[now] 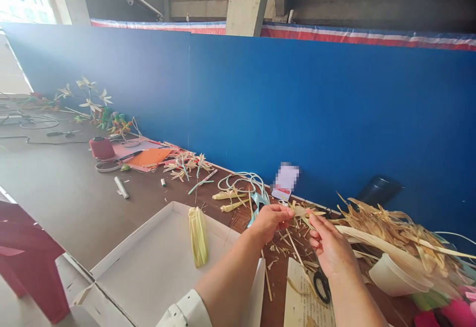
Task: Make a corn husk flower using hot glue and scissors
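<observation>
ok so the left hand (pixel 270 222) and right hand (pixel 330 247) are each pinching a small pale strip of husk (pixel 299 211) at the fingertips, right over the scrap-littered worktop (pixel 145 193). Black-handled scissors (pixel 316 283) sit just beside the right wrist, a greenish corn husk (pixel 198 238) lies in the white tray (pixel 145 267), and a messy heap of dried husks (pixel 394 228) is over by a white cup (pixel 394 276).

Husk piece (pixel 300 211): is sitting between the left hand (pixel 271 221) and right hand (pixel 330 247).
Tray (pixel 156 257): is lying on the bench (pixel 74 183), beneath the left forearm (pixel 230 272).
Husk bundle (pixel 198 238): is resting in the tray.
Scissors (pixel 316 285): are lying on the paper sheet (pixel 293 307), beside the right forearm (pixel 357 297).
Cup (pixel 396 276): is resting right of the right hand, before the husk heap (pixel 394 228).
Partition (pixel 297 104): is standing behind the bench.
</observation>
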Action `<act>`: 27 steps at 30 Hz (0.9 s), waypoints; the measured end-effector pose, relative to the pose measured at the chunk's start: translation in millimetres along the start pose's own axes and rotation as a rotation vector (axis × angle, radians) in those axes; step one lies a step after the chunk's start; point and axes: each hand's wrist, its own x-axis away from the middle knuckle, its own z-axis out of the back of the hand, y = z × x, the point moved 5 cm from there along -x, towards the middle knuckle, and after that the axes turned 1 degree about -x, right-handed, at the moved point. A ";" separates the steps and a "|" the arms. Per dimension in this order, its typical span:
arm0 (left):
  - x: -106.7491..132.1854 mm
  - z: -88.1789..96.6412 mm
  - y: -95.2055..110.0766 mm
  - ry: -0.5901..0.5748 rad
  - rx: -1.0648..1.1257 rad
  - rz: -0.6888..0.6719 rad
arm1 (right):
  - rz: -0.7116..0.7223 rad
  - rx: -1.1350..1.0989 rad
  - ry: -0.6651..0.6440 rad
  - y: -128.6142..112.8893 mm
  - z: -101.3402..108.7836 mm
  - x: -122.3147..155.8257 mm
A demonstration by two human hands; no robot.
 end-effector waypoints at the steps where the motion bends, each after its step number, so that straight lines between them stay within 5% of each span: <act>1: 1.4 -2.0 -0.4 -0.029 0.011 0.015 | 0.029 0.035 0.014 1.0 0.9 0.4; 6: 4.8 -9.4 -3.6 -0.126 0.010 0.070 | 0.073 0.199 0.078 8.7 7.1 -2.0; 13: 2.5 -9.7 -4.4 -0.097 0.009 0.033 | 0.058 0.237 0.093 21.1 12.3 -7.6; 27: 4.3 -11.2 -5.1 -0.108 0.033 0.035 | -0.049 -0.039 -0.034 18.6 4.1 -2.2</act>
